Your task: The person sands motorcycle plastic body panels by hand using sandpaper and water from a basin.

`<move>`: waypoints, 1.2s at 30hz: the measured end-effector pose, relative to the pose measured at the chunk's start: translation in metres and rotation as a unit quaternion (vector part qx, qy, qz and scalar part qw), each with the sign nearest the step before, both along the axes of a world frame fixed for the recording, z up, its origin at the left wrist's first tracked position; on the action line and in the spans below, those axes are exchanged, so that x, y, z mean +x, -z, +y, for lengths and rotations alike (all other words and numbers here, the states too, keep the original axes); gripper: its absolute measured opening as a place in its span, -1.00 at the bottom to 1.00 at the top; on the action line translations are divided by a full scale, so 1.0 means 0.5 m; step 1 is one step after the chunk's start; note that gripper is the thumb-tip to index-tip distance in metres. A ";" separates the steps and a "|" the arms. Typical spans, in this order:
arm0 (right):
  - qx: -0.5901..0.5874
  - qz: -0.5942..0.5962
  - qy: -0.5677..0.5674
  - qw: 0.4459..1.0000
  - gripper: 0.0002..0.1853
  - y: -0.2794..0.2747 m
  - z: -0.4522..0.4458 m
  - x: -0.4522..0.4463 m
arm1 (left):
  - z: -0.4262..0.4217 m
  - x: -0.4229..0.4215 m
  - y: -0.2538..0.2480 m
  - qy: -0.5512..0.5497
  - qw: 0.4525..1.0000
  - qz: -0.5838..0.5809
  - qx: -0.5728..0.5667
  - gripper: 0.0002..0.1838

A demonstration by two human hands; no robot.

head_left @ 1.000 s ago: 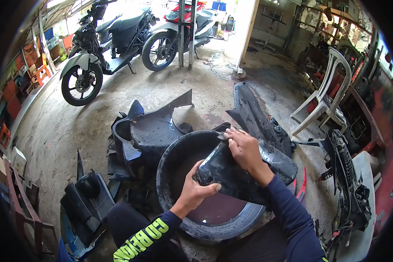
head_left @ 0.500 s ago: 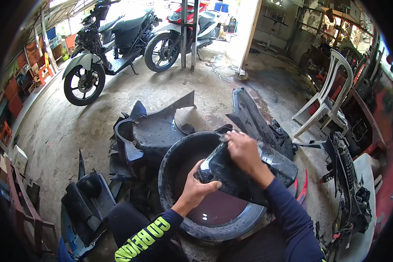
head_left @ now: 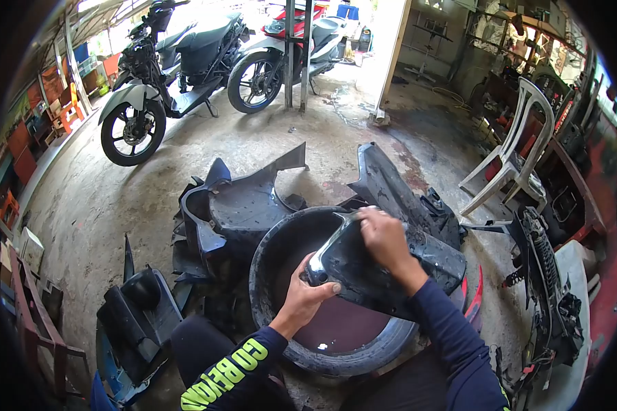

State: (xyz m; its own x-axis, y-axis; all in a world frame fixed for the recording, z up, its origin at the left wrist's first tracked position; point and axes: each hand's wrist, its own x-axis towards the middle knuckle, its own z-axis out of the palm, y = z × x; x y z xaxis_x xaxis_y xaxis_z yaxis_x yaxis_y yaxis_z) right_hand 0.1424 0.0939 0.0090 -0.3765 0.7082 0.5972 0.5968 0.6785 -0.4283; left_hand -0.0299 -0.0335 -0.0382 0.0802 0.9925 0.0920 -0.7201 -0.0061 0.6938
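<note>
A glossy black plastic panel (head_left: 363,270) is held tilted above a round black basin (head_left: 271,329) with dark reddish liquid in it. My left hand (head_left: 305,299) grips the panel's lower left end, thumb on the near face and fingers behind. At the panel's upper edge, my right hand (head_left: 385,236) is closed, its fingers bent against the surface; whatever they hold is too small and blurred to name. Behind the basin lie a large dark fairing piece (head_left: 243,202) and a long dark panel (head_left: 391,181).
More black panels (head_left: 137,315) lie at the left. A white plastic chair (head_left: 517,151) stands at the right, near a frame with a coil spring (head_left: 545,274). Two scooters (head_left: 199,61) are parked at the back, beside metal posts (head_left: 296,61). A wooden rack (head_left: 44,335) stands far left.
The held panel has tilted a little, showing more of its glossy left edge. My right hand has shifted slightly along the upper edge. My left hand keeps its grip.
</note>
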 end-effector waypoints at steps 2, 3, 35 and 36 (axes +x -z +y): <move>-0.127 -0.018 0.041 0.991 -0.73 0.001 0.007 0.043 | -0.004 -0.003 0.003 0.000 1.000 -0.012 -0.005 -0.30; -0.175 0.007 0.037 0.984 -0.69 0.000 -0.012 0.052 | 0.000 -0.007 0.016 -0.009 0.999 -0.035 -0.015 -0.32; -0.002 -0.468 -0.150 0.871 -0.53 0.257 -0.132 0.230 | 0.113 -0.081 0.322 -0.072 0.799 0.378 -0.462 -0.50; 0.010 -0.472 -0.147 0.869 -0.53 0.265 -0.135 0.237 | 0.120 -0.076 0.334 -0.101 0.770 0.439 -0.451 -0.52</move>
State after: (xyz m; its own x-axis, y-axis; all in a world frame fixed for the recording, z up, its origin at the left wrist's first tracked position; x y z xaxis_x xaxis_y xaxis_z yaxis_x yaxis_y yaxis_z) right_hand 0.2612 0.0263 -0.1234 -0.8690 0.4906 -0.0644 0.4747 0.8633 0.1712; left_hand -0.0678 0.0267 -0.2051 -0.4458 0.6213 -0.6444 -0.0183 0.7134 0.7005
